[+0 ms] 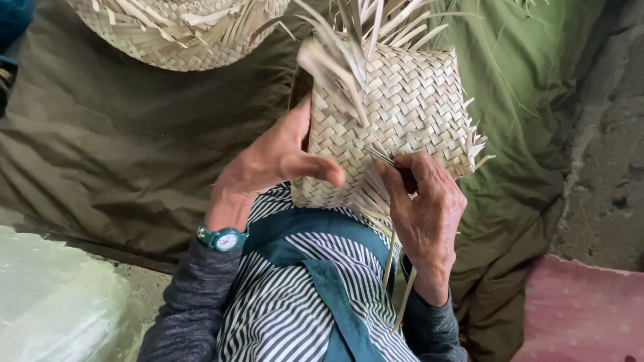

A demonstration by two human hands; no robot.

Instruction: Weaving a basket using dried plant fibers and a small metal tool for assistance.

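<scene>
The left hand [272,164] is gripping the woven palm-leaf basket [396,107] over the lap, thumb pressing its near face, grip closed on its edge. The right hand [426,214] is pinching a thin metal tool [380,155] against the weave, its grip narrow, loose strips [396,281] hanging below.

A home craft spot for weaving, set on the ground. Rough concrete floor [604,167], spread with an olive-green cloth [121,147]. A half-woven palm-leaf basket [396,107] with loose strips, a second woven piece [174,30] beyond, a pink dotted cushion [577,315], a pale plastic bag [54,302].
</scene>
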